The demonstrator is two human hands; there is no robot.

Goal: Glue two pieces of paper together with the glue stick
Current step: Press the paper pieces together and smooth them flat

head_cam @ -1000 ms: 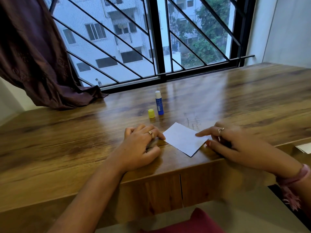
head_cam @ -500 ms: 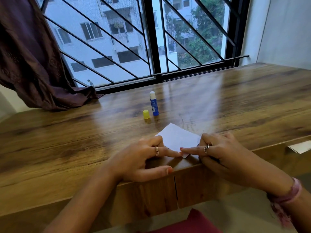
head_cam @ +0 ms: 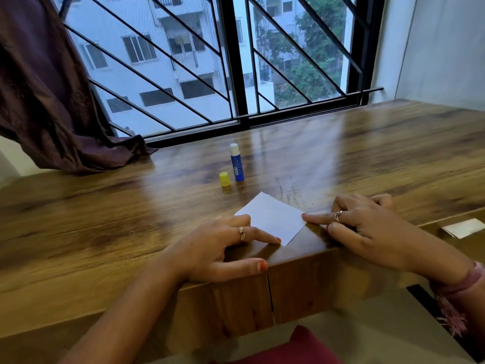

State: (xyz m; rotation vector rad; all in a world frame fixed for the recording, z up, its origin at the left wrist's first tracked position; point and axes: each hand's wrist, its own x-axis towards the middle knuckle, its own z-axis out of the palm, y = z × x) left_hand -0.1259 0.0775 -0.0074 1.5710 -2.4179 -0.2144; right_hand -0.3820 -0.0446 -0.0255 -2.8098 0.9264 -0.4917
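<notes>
Lying flat near the front edge of the wooden table (head_cam: 341,158), the white paper (head_cam: 273,218) is pinned at two corners. The left hand (head_cam: 223,248) presses its straight index finger on the near corner; the right hand (head_cam: 367,224) touches the right corner with an extended index finger, other fingers curled loosely. Behind the paper, the uncapped glue stick (head_cam: 237,162) stands upright, its yellow cap (head_cam: 224,179) just beside it. A dark curtain (head_cam: 52,101) drapes onto the table at left.

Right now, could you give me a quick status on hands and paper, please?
Left hand and right hand open, index fingertips pressing white paper. Glue stick upright, uncapped, yellow cap beside it.
</notes>
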